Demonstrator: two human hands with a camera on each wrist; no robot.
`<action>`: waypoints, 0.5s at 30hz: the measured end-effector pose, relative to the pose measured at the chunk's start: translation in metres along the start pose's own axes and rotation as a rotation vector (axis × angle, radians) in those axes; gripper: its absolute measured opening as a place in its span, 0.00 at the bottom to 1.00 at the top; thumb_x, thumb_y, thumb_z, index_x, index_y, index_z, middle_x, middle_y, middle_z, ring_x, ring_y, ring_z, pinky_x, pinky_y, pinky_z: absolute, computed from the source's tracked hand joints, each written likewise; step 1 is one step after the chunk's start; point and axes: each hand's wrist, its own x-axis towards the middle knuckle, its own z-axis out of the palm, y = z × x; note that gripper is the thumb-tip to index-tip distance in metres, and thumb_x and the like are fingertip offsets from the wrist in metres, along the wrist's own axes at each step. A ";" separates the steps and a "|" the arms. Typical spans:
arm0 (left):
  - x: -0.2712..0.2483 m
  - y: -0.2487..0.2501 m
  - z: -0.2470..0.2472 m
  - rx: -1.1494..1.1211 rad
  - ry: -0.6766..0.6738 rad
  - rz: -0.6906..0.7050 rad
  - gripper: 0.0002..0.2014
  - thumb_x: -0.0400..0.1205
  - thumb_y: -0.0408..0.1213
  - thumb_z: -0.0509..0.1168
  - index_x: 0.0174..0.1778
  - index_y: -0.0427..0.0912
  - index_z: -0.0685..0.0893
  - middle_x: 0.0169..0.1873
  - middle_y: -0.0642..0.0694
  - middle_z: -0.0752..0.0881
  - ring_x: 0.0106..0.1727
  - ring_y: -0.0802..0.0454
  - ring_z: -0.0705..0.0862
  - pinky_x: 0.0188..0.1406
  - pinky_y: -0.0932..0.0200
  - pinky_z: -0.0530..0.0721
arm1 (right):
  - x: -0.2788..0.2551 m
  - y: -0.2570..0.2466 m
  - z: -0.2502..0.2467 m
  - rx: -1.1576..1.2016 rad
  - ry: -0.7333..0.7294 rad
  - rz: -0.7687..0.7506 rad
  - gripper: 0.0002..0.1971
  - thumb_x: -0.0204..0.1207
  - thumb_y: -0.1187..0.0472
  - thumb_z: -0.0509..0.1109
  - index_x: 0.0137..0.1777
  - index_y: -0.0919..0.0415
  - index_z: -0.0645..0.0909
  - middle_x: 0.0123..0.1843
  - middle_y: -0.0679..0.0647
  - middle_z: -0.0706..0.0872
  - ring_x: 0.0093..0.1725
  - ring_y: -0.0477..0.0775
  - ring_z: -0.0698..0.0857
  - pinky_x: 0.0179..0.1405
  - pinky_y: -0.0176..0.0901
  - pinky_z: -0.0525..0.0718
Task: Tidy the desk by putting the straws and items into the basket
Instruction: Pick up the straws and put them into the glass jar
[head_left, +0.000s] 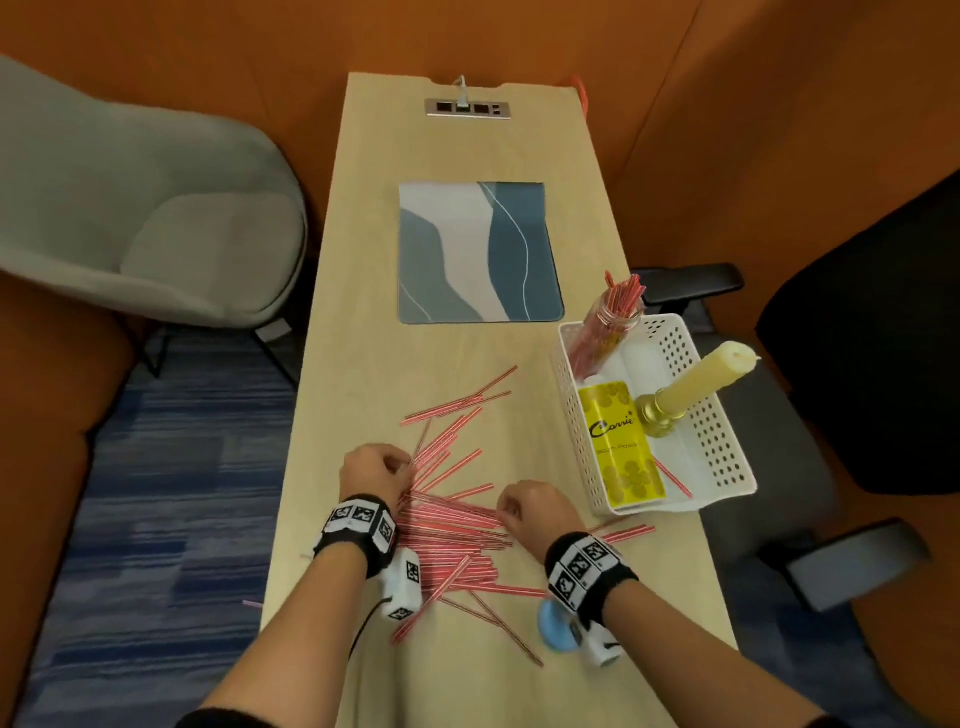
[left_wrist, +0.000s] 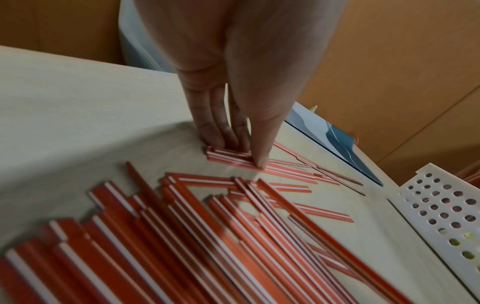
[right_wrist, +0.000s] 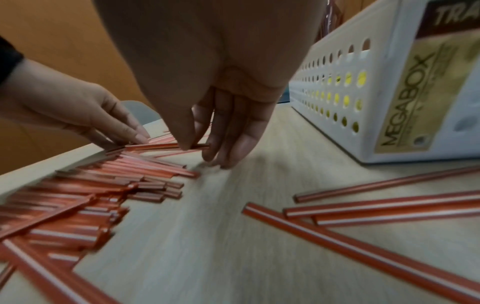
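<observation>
Your pale wooden surface (head_left: 363, 364) carries the white perforated plastic basket (head_left: 727, 457) beyond your right hand (head_left: 535, 512). Red-and-white striped straws (head_left: 452, 525) lie scattered between both hands. Your left hand (head_left: 371, 470) pinches several; the right pinches one. Square their ends before lifting.

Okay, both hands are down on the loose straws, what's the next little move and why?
Probably draw the two hands together to bunch the straws into one bundle. The left hand pinches a few at their left ends and the right hand pinches one at its right end, but most lie fanned loose on the desk, apart from the white basket.
</observation>
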 end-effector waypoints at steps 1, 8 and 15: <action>0.001 0.001 -0.001 0.001 0.001 0.001 0.02 0.72 0.36 0.78 0.38 0.47 0.93 0.33 0.51 0.90 0.36 0.54 0.87 0.44 0.62 0.86 | -0.001 -0.001 -0.003 0.005 0.001 0.007 0.04 0.77 0.56 0.71 0.47 0.54 0.87 0.45 0.48 0.88 0.45 0.49 0.85 0.45 0.41 0.82; 0.002 0.003 -0.012 0.028 0.001 0.020 0.07 0.75 0.33 0.71 0.35 0.49 0.93 0.33 0.52 0.91 0.36 0.52 0.88 0.39 0.64 0.84 | -0.008 0.005 -0.018 0.348 0.113 0.064 0.10 0.69 0.64 0.78 0.34 0.47 0.84 0.32 0.46 0.89 0.33 0.43 0.87 0.38 0.28 0.83; 0.009 0.018 -0.032 -0.002 -0.025 0.150 0.07 0.75 0.36 0.77 0.48 0.49 0.93 0.37 0.53 0.89 0.37 0.58 0.87 0.46 0.63 0.87 | -0.017 -0.003 -0.042 0.481 0.240 0.040 0.09 0.69 0.67 0.79 0.35 0.52 0.87 0.33 0.48 0.90 0.34 0.43 0.88 0.40 0.32 0.86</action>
